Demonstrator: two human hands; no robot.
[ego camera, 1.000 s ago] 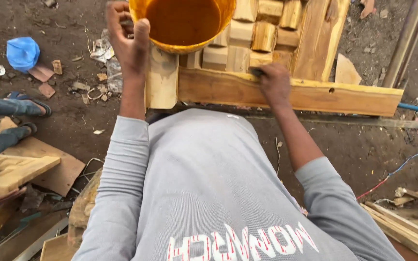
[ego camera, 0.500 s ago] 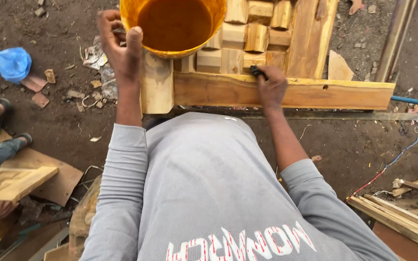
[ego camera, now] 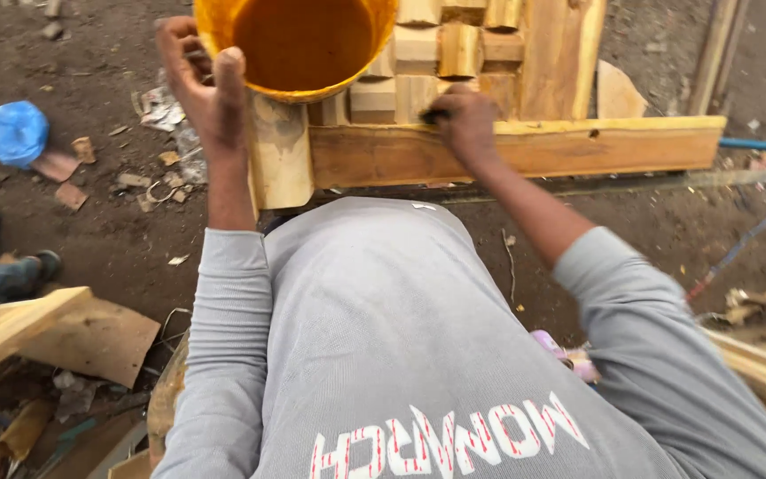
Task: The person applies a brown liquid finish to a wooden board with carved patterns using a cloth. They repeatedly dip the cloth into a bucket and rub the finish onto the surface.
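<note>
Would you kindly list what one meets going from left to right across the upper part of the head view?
Blue bag → left hand → orange bucket → right hand → wooden rail → blue pipe.

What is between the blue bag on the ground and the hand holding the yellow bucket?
In the head view, bare dirt with scattered scraps lies between the blue bag and the left hand gripping the yellow bucket.
</note>
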